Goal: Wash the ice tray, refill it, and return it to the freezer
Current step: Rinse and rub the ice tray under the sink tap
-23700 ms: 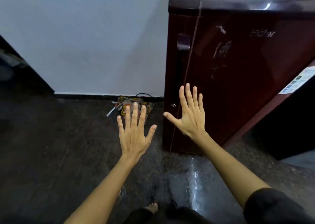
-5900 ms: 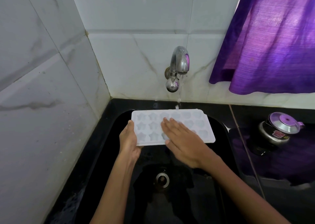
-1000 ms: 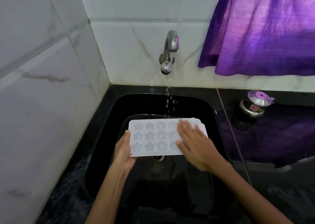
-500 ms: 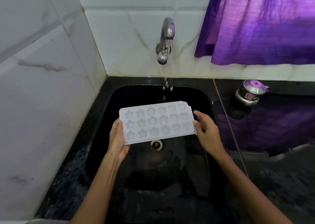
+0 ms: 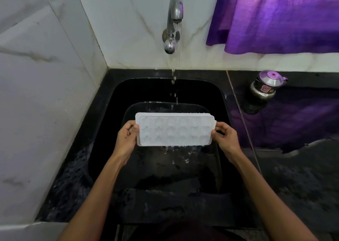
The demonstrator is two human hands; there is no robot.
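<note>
Change since half a second ago: ice tray tipped toward the viewer, its moulded face now turned outward and water spilling off the lower edge; right hand has gone from the tray's corner to its short end
Tray position: held in the air above the black sink, below and nearer the viewer than the tap, whose thin stream falls just behind the tray's far edge
Left hand: grasping the left short end, thumb on the face, fingers hidden behind
Right hand: pinching the right short end with curled fingers
Key relation: long axis runs left to right between the two hands, one at each end, neither nearer; tap lies straight ahead past the far long edge
Stage, as judged: rinse water being dumped; wash nearly complete, refill and return to the freezer outstanding
Next move, as judged: level the tray cavities-up and carry it forward under the stream
Risk: wet plastic held at the ends only; may slip or flex
Surroundings: steel pot on the dark desk to the right; purple curtain above it
</note>
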